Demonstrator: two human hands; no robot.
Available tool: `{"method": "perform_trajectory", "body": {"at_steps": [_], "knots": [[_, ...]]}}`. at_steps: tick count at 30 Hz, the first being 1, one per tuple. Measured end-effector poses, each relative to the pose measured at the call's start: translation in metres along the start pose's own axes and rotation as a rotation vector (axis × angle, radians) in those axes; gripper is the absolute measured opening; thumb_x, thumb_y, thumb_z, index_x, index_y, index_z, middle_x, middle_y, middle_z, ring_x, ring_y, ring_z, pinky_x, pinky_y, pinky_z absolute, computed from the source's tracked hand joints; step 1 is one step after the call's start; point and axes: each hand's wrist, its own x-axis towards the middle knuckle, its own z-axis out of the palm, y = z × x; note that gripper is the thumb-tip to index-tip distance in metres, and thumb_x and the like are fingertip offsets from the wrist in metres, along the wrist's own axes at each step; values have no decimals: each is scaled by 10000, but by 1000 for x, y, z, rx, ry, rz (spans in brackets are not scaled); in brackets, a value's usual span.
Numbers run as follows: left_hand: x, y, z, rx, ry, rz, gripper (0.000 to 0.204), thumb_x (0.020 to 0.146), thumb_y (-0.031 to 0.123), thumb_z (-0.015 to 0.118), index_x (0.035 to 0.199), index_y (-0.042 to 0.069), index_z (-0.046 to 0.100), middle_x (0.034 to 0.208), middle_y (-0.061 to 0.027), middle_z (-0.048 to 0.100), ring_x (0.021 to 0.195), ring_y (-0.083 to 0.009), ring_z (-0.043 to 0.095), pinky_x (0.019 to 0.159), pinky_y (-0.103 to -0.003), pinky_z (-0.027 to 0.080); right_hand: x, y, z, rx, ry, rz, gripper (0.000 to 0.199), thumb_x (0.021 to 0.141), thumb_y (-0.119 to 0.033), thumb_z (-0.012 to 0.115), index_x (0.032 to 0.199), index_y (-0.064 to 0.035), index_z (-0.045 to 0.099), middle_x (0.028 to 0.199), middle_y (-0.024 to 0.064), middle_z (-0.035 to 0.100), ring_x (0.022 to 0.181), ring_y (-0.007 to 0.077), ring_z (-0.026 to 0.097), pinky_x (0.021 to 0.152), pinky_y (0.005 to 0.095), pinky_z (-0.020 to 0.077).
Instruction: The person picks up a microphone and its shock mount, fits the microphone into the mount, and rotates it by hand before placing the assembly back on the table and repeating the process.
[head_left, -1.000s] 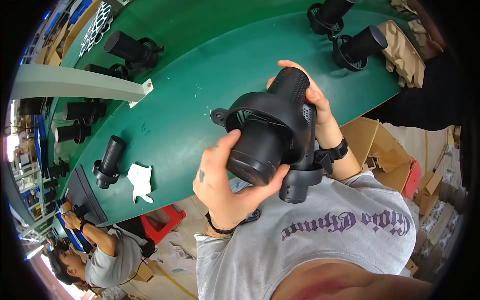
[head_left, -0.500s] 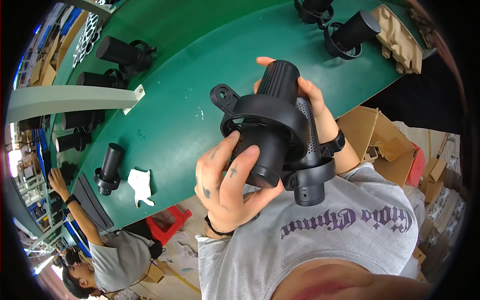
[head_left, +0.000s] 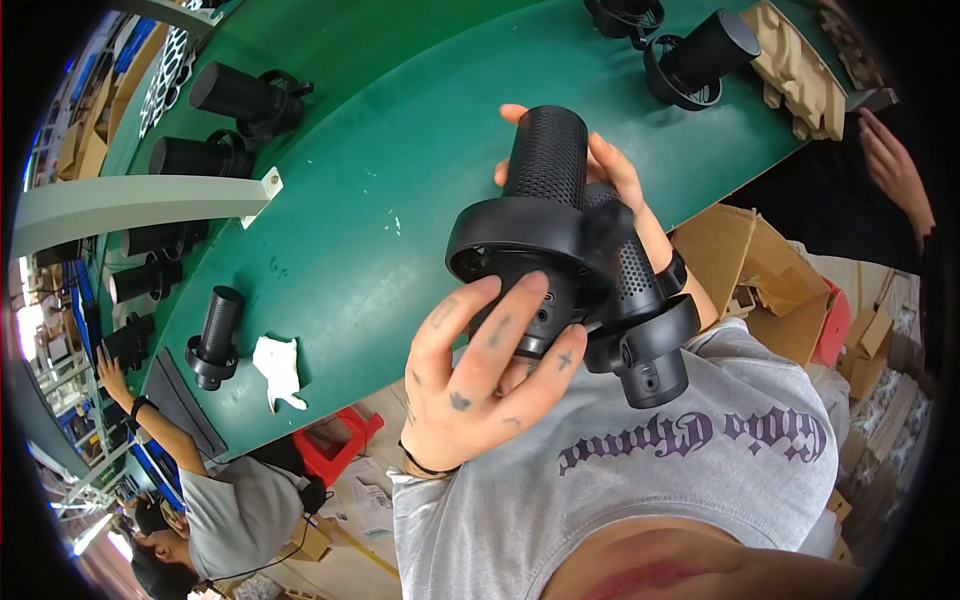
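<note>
In front of my chest are two black microphones with perforated grilles and ring-shaped mounts. The nearer microphone [head_left: 545,160] stands almost upright, grille up, small ports showing on its lower body. My left hand [head_left: 475,385] is closed round that lower body, below the ring. Behind the grille is my right hand [head_left: 618,175], partly hidden, its fingers curled round from both sides. The second microphone [head_left: 640,275] leans tilted against the first, between it and my right wrist. My right hand appears to hold both, though its palm is out of sight.
On the green table [head_left: 350,270] another microphone [head_left: 220,325] stands beside a white cloth [head_left: 280,370]. More microphones line the left, past a grey metal bracket [head_left: 150,205]. At right lie a microphone [head_left: 705,60] and a pulp tray [head_left: 795,75]. Co-workers' hands show at left [head_left: 115,380] and right [head_left: 895,170].
The nearer microphone has turned about its length: its ports now show and the mount's eyelet is out of sight. My left fingers have shifted round its body. A co-worker's hand has appeared at right.
</note>
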Motion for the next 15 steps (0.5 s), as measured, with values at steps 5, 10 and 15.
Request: {"method": "perform_trajectory", "body": {"at_steps": [5,10,15], "knots": [[-3,-4,-9,41,-75,125,310,653,133,736,926,252,649,1130,-27,655,1042,-289,533,697,-354,457,-2,5,15,-70,66,8,715,936,-473,497,1457,-37,275,1135,218,605,917,231,664,815,342,558],[2,-10,-12,129,-82,264,184,680,175,660,819,260,573,1072,98,666,999,-221,547,609,-318,352,-7,6,22,-130,76,15,675,966,-500,445,1461,-67,292,1125,161,607,923,213,659,813,330,570],[8,-3,-18,183,-119,259,77,730,208,624,721,253,562,1058,142,612,1037,-70,556,686,-293,331,-3,12,12,-90,75,49,719,940,-506,460,1438,-15,296,1119,206,615,645,152,645,551,262,541]]}}
